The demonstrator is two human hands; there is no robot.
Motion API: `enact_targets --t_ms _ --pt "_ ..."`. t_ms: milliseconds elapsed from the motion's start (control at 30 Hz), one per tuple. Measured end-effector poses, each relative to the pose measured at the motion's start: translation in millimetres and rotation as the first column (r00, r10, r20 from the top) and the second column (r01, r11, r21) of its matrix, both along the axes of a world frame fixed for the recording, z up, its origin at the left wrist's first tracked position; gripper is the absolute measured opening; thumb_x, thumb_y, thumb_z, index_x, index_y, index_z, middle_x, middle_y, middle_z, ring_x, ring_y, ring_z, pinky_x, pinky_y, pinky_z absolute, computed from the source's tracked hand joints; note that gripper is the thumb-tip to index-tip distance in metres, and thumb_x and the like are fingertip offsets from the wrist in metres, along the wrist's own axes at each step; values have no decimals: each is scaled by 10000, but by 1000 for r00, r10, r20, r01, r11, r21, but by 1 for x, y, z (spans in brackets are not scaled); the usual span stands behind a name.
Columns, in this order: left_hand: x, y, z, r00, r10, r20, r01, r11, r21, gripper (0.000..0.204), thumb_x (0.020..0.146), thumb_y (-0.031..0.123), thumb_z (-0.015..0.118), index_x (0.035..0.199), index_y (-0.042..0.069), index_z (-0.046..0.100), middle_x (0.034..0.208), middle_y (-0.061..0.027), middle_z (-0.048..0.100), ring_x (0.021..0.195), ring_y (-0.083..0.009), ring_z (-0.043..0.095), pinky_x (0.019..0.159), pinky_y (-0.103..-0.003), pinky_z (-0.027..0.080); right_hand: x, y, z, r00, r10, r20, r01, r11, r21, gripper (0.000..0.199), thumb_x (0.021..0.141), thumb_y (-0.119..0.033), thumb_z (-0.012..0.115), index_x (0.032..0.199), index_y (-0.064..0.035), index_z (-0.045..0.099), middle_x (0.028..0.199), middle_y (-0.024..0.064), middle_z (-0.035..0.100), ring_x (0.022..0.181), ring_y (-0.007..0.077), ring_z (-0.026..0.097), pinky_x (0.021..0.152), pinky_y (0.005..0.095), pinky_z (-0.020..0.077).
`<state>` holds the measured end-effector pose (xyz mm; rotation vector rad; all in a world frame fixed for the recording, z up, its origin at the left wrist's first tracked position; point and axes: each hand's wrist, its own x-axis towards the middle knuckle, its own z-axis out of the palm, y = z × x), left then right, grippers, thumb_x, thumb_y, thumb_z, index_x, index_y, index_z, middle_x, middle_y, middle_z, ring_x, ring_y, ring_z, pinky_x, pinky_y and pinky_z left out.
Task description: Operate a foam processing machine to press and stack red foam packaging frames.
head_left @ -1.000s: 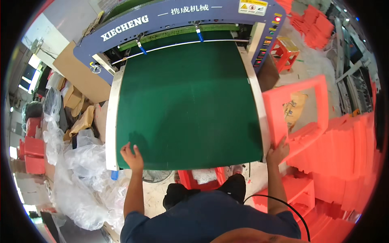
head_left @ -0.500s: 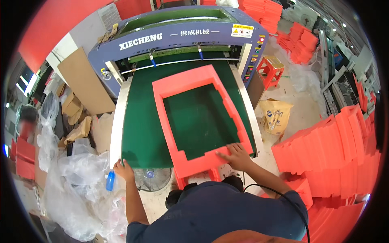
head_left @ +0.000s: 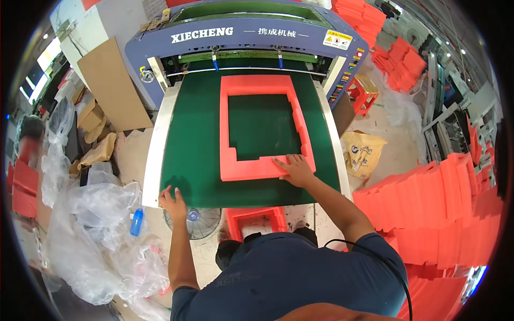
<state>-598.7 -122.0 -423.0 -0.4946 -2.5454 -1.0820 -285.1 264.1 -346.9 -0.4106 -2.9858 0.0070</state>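
A red foam frame [head_left: 230, 170] with a rectangular opening and a notched right inner edge lies flat on the green conveyor belt [head_left: 195, 134] of a blue-and-green machine. My right hand [head_left: 297, 170] is over the frame's near bar toward its right corner, fingertips at the inner edge, gripping it. At the belt's near left corner, beside the white side rail [head_left: 160, 155], is my left hand [head_left: 172, 199]. Its fingers are apart, and nothing is in it.
The machine's opening [head_left: 246, 61] lies beyond the belt, with buttons on its right post. A red stool [head_left: 257, 218] and a floor fan [head_left: 201, 222] stand below the near edge. Stacked red foam pieces [head_left: 412, 200] fill the right; plastic sheeting [head_left: 96, 219] lies left.
The foam frame has moved onto the belt, away from me, and turned straighter, with my right hand still at its near bar. My left hand has shifted slightly at the belt corner.
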Motion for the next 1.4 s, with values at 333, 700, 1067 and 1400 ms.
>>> enact_targets --t_ms 333,700,1067,1400 --pt "74 133 65 842 -539 -17 504 798 -330 625 864 406 698 1406 150 519 1420 -236 456 1276 -395 448 1033 -544 345 -14 -12 14 929 -138 -343 104 988 -117 730 883 -512 663 1493 -182 434 1429 213 441 1330 394 401 1091 547 292" --pt "41 184 48 887 -452 -99 349 794 -498 679 834 356 726 1440 185 474 1464 -167 388 1331 -363 373 1068 -548 307 149 22 -37 565 -749 -346 725 651 -224 555 964 -488 544 1403 -148 529 1396 229 470 1310 426 406 1073 579 296" --pt "-101 127 21 990 -140 33 129 760 -637 616 920 466 615 1423 141 471 1484 -213 383 1386 -412 334 1112 -570 281 178 133 -52 447 -885 128 786 320 -529 657 1017 -580 347 1405 -67 481 1271 289 611 1184 475 575 1013 522 436" --pt "-343 91 20 953 229 199 -80 823 -562 849 942 720 345 1520 99 373 1432 -272 511 1309 -415 518 1082 -499 398 39 335 -126 606 -790 -89 573 512 -640 754 1014 -616 329 1544 -82 272 1381 315 525 1273 491 507 1075 491 403"
